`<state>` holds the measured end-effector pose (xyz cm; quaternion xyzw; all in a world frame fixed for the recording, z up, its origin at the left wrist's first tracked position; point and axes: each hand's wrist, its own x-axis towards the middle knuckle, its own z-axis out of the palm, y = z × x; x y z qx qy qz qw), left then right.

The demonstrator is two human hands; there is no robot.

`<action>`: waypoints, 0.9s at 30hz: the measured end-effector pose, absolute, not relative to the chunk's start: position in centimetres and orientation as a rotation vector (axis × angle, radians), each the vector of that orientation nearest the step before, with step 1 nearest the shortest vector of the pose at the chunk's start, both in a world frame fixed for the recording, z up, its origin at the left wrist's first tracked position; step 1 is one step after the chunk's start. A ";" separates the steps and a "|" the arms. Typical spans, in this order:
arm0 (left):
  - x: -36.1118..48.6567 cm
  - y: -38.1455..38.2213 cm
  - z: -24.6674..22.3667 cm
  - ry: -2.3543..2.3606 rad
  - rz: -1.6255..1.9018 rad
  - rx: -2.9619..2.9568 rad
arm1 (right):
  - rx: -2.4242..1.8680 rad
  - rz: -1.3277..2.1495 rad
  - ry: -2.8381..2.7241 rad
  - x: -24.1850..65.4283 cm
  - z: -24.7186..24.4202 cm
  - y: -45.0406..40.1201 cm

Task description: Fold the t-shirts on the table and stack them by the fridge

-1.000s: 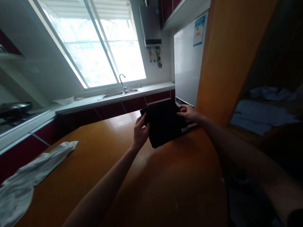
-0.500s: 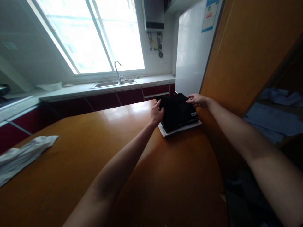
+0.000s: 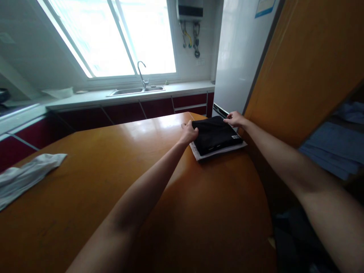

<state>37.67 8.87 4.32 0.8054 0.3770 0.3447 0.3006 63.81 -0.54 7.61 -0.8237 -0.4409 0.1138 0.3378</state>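
Note:
A folded black cloth (image 3: 217, 133) with a small white print near its right corner lies on a pale folded cloth (image 3: 217, 152) at the far right of the wooden table (image 3: 136, 159). My left hand (image 3: 188, 132) pinches the black cloth's left far corner. At the right far corner, my right hand (image 3: 234, 119) has its fingers closed on the same cloth's edge. The black cloth now looks nearly flat.
A crumpled white cloth (image 3: 31, 174) lies on the table's left side. Beyond the table are a counter with a sink (image 3: 127, 91), a white fridge (image 3: 239, 49) and an orange wooden panel (image 3: 307, 68). Folded blue cloths (image 3: 335, 146) sit on a shelf at right.
The black cloth's far part has come down and lies flatter on the pale cloth, with both hands still at its corners. The camera view has tilted down slightly.

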 end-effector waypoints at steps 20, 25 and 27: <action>38.2 4.2 4.9 0.810 0.451 2.666 | -2.210 0.008 -1.563 60.8 4.1 -2.3; 37.0 2.0 4.2 0.811 0.308 2.653 | -2.190 0.102 -1.472 59.6 2.5 -6.2; 36.0 2.1 4.9 0.834 0.417 2.650 | -2.065 -0.045 -1.392 59.1 4.1 -6.9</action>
